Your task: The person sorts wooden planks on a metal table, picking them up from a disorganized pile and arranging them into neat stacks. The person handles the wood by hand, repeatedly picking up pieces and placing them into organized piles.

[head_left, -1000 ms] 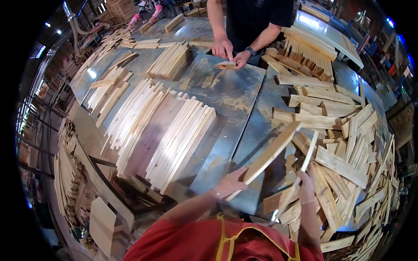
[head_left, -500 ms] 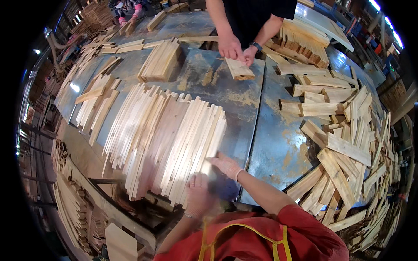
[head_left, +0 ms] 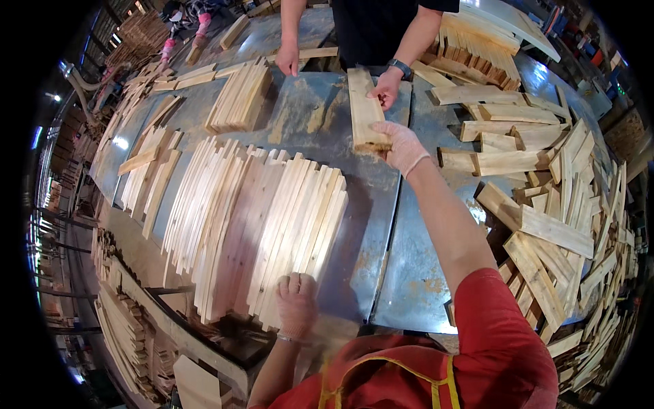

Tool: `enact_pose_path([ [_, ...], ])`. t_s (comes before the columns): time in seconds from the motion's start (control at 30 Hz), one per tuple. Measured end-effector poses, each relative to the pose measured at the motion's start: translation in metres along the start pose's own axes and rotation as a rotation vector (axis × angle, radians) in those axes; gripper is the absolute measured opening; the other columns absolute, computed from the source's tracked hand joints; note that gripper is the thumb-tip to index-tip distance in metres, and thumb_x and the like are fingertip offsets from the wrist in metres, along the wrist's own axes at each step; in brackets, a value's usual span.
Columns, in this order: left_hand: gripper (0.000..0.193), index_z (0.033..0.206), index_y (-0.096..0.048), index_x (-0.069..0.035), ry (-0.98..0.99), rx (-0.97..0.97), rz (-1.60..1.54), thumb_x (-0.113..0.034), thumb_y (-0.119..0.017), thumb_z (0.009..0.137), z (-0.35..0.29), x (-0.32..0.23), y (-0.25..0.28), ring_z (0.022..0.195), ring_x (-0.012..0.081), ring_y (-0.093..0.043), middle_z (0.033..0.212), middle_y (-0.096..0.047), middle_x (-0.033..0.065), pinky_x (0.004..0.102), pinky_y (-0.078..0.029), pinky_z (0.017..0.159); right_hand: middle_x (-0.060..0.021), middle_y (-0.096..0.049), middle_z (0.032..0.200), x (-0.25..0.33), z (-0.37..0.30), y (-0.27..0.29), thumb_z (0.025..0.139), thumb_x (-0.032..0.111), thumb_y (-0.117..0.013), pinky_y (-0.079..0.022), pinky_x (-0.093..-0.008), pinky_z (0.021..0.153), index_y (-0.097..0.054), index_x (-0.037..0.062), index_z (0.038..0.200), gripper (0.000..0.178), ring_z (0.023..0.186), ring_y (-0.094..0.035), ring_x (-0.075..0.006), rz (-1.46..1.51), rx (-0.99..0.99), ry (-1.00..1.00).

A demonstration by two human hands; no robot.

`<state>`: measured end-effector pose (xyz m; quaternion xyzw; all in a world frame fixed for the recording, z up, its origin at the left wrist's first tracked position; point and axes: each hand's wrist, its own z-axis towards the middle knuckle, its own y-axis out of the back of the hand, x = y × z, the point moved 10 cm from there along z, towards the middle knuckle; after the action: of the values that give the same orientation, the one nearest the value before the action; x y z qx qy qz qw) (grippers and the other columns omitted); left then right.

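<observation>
A pale wooden board [head_left: 366, 102] slants between me and a co-worker across the table. My right hand [head_left: 402, 146], in a thin pale glove, is closed on its near end. The co-worker's hand [head_left: 387, 87] touches the board's right side farther up. My left hand [head_left: 297, 303], also gloved, rests with curled fingers at the near ends of a row of wooden strips [head_left: 272, 225]. Whether it grips anything is hidden beneath the fingers. The strips lie side by side, their ends uneven.
A jumbled heap of boards [head_left: 545, 232] covers the right side. Stacked boards stand at the far left [head_left: 240, 95] and far right [head_left: 477, 58]. The metal table [head_left: 361, 245] has a seam running through it. Another person in pink gloves [head_left: 203, 26] works at the far left.
My right hand has left the strips, reached forward and taken the near end of the co-worker's board. The co-worker's other hand has come off it leftward. My left hand shifted slightly.
</observation>
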<state>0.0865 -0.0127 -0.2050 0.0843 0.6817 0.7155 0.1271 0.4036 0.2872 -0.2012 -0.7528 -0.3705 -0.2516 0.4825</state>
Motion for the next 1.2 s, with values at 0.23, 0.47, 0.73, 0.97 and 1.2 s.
enact_pose_path([
  [0.23, 0.054, 0.134, -0.059, -0.005, 0.109, 0.11, 0.021, -0.029, -0.072, 0.087, -0.006, 0.006, -0.009, 0.127, 0.0384, -0.054, 0.133, -0.059, 0.0158, 0.0529, -0.043, 0.108, -0.017, -0.069, 0.127, -0.079, -0.166, 0.011, 0.094, 0.009, -0.074, -0.06, -0.0386, 0.099, -0.05, -0.0107, 0.143, 0.058, 0.11, -0.072, -0.0251, -0.087, 0.254, -0.034],
  [0.47, 0.068, 0.142, -0.058, -0.004, 0.092, 0.123, -0.293, -0.031, -0.078, 0.084, -0.006, -0.03, -0.008, 0.136, 0.0381, -0.052, 0.147, -0.058, 0.0181, 0.0502, -0.04, 0.116, -0.0151, -0.071, 0.124, -0.125, -0.241, 0.07, 0.091, 0.013, -0.076, -0.062, -0.0425, 0.094, -0.055, -0.0046, 0.143, 0.059, 0.106, -0.074, -0.027, -0.133, 0.188, -0.179],
  [0.73, 0.048, 0.136, -0.063, -0.002, 0.206, 0.344, -1.663, -0.03, -0.069, 0.098, 0.02, -0.13, 0.017, 0.098, 0.0204, -0.067, 0.106, -0.07, 0.0126, 0.0361, -0.054, 0.089, -0.0181, -0.072, 0.129, -0.147, -0.332, 0.051, 0.095, 0.029, -0.076, -0.057, -0.0416, 0.101, -0.054, -0.0027, 0.147, 0.065, 0.116, -0.072, -0.0283, 0.022, 0.351, -0.23],
  [0.97, 0.033, 0.122, -0.069, -0.01, -0.108, 0.096, -0.341, -0.024, -0.065, 0.093, 0.051, -0.151, 0.051, 0.102, 0.0328, -0.07, 0.108, -0.072, 0.0104, 0.0474, -0.055, 0.087, -0.0206, -0.074, 0.123, -0.084, -0.378, 0.111, 0.096, 0.03, -0.07, -0.053, -0.0416, 0.104, -0.055, 0.0035, 0.149, 0.061, 0.115, -0.07, -0.0392, -1.311, -0.018, 0.048],
  [1.2, 0.042, 0.123, -0.07, -0.015, -0.793, -0.45, -0.029, -0.022, -0.064, 0.082, 0.044, -0.199, 0.103, 0.102, 0.0262, -0.064, 0.114, -0.066, 0.0047, 0.0445, -0.052, 0.085, -0.0183, -0.052, 0.156, 0.071, -0.509, 0.119, 0.077, 0.036, -0.088, -0.032, -0.0541, 0.124, -0.049, 0.0092, 0.155, 0.091, 0.147, -0.044, -0.0406, -2.131, -0.414, 0.631],
])
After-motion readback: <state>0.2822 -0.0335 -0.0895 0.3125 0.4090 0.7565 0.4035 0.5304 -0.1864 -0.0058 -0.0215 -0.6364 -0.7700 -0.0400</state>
